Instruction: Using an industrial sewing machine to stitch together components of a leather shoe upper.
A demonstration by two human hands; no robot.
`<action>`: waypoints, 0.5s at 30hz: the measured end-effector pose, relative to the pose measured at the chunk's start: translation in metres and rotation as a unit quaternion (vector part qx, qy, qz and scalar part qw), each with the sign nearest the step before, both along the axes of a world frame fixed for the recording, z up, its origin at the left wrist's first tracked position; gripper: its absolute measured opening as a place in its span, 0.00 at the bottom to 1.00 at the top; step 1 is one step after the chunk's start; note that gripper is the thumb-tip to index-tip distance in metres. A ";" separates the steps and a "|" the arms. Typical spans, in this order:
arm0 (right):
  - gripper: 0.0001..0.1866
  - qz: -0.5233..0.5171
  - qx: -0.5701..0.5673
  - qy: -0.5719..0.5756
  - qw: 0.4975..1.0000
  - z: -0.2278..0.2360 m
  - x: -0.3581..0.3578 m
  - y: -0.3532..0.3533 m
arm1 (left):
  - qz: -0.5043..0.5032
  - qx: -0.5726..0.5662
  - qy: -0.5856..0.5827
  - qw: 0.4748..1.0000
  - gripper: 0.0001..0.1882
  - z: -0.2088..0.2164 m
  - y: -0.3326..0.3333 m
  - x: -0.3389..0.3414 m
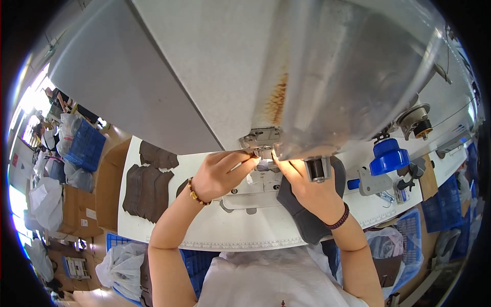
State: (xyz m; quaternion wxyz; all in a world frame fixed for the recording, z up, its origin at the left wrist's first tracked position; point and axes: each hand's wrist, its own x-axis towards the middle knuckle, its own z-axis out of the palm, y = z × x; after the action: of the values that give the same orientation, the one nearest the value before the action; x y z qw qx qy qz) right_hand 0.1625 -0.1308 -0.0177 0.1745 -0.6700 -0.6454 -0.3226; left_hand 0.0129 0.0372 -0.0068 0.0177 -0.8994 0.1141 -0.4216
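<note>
Both my hands are at the needle area of a sewing machine, right below its head. My left hand comes in from the left, its thumb and forefinger pinched together beside the presser foot; whatever is between them is too small to make out. My right hand reaches up from the other side, fingers close together and tips at the needle. A metal cylinder partly hides them. Beneath the right hand lies a dark grey padded piece on the white table.
Stacked dark brown cut pieces lie on the table's left. At right are a blue knob, a grey bracket and small scissors. Below the table edge stand blue baskets with plastic bags. Cardboard boxes stand left.
</note>
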 end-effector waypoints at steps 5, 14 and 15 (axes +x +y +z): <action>0.26 -0.003 -0.053 0.035 0.998 -0.009 0.007 0.005 | 0.008 -0.001 -0.014 1.000 0.12 -0.005 0.006 0.001; 0.29 0.003 -0.008 0.037 0.999 -0.019 0.010 0.011 | -0.002 -0.049 -0.011 0.999 0.10 -0.011 0.009 0.000; 0.29 0.000 0.009 0.045 0.999 -0.019 0.010 0.011 | -0.002 -0.045 -0.009 0.999 0.10 -0.010 0.009 0.001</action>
State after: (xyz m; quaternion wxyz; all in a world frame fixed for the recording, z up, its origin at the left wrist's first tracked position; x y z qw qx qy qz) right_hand 0.1730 -0.1199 -0.0365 0.2095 -0.6822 -0.6343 -0.2973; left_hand 0.0136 0.0461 -0.0171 -0.0229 -0.8954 0.0963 -0.4342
